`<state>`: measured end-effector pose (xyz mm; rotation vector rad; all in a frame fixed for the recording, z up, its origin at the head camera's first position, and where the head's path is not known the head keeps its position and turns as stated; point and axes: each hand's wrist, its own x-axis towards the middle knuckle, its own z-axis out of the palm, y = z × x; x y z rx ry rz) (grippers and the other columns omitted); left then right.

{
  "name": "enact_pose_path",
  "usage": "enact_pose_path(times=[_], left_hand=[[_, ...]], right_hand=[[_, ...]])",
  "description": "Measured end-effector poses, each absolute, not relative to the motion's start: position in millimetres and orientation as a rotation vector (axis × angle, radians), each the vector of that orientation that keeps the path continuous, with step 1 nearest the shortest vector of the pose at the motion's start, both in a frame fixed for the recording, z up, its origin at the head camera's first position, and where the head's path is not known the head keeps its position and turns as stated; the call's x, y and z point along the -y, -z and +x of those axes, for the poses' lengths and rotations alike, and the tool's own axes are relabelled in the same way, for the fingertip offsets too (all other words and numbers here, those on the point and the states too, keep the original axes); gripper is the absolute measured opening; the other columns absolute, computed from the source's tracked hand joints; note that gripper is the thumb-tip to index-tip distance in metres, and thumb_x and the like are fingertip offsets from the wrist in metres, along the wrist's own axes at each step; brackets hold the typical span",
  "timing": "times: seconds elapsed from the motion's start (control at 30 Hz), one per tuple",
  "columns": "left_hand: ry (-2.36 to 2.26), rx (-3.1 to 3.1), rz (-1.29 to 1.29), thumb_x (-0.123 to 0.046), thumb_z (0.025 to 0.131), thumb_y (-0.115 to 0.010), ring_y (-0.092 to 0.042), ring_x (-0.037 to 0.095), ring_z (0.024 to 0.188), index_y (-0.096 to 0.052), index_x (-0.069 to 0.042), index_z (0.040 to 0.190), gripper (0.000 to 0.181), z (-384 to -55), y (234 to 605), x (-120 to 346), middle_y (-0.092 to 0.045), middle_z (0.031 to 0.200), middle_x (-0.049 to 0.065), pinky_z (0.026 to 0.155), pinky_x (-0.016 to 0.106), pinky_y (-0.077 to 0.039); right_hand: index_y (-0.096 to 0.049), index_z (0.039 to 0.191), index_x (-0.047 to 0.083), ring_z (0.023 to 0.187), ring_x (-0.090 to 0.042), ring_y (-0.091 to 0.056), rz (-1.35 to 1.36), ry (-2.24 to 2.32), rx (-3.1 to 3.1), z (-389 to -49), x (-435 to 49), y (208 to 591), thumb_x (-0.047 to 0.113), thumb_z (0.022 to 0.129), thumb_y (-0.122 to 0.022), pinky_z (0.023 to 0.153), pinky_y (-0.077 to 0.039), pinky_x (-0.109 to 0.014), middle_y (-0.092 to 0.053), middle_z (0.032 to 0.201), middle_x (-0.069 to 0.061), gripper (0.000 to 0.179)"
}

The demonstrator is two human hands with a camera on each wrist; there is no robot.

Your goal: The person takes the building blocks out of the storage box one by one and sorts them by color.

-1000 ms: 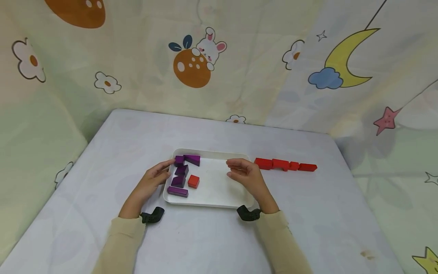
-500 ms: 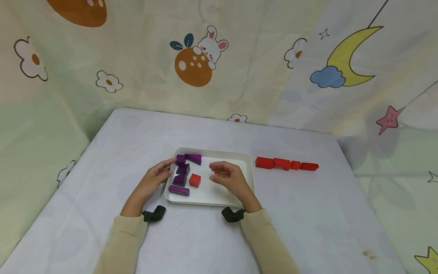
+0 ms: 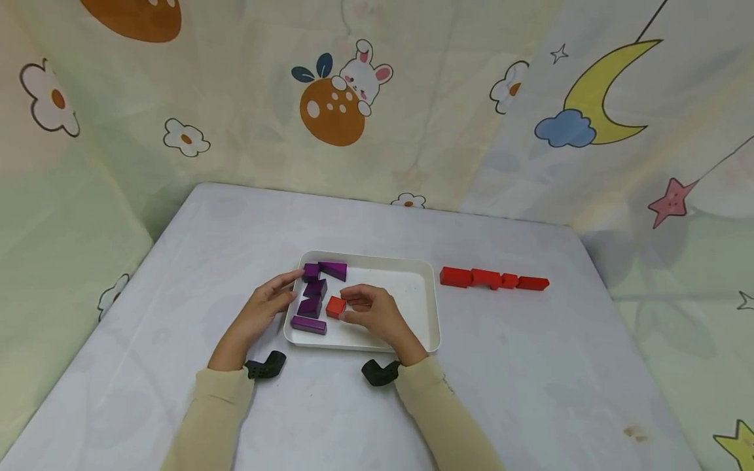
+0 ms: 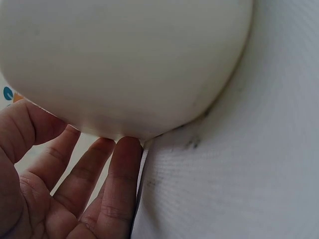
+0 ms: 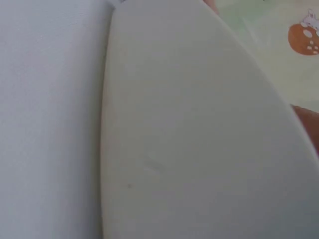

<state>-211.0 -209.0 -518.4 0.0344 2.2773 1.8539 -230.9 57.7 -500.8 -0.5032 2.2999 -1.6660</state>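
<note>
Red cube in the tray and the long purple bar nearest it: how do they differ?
The red cube is compact; the purple bar is long and slim. The cube is red, the bar purple. The right hand has its fingers at the cube, grip unclear, while neither hand touches the bar. Both lie in the white tray.

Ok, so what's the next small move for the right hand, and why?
I'd probably close the right hand gently on the red cube: its thumb and fingertips are right at the cube, seemingly not yet pinching it. The left hand touches the tray, and the other red blocks sit outside it.
</note>
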Motion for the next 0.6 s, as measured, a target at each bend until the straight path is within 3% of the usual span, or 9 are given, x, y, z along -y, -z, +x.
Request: enact_pose_path(times=[0.33, 0.6], left_hand=[[-1.858, -2.28, 0.044, -0.016, 0.113, -0.055, -0.038, 0.046, 0.156, -0.043, -0.008, 0.166, 0.055, -211.5, 517.6, 209.2, -0.033, 0.173, 0.023, 0.123, 0.068, -0.032], [-1.826, -2.303, 0.021, -0.018, 0.114, -0.054, -0.044, 0.048, 0.152, -0.043, -0.008, 0.166, 0.054, -210.6, 517.1, 207.5, -0.033, 0.173, 0.022, 0.121, 0.069, -0.034]], right_hand=[[-0.079, 0.12, 0.002, 0.108, -0.029, -0.074, -0.476, 1.43, -2.532, -227.5, -47.1, 499.0, 0.002, 0.09, -0.087, 0.098, -0.061, -0.039, -0.078, 0.12, -0.013, 0.031], [-0.077, 0.124, -0.001, 0.109, -0.03, -0.076, -0.472, 1.638, -2.341, -227.8, -64.1, 492.3, -0.001, 0.092, -0.083, 0.096, -0.062, -0.034, -0.076, 0.121, -0.016, 0.033]])
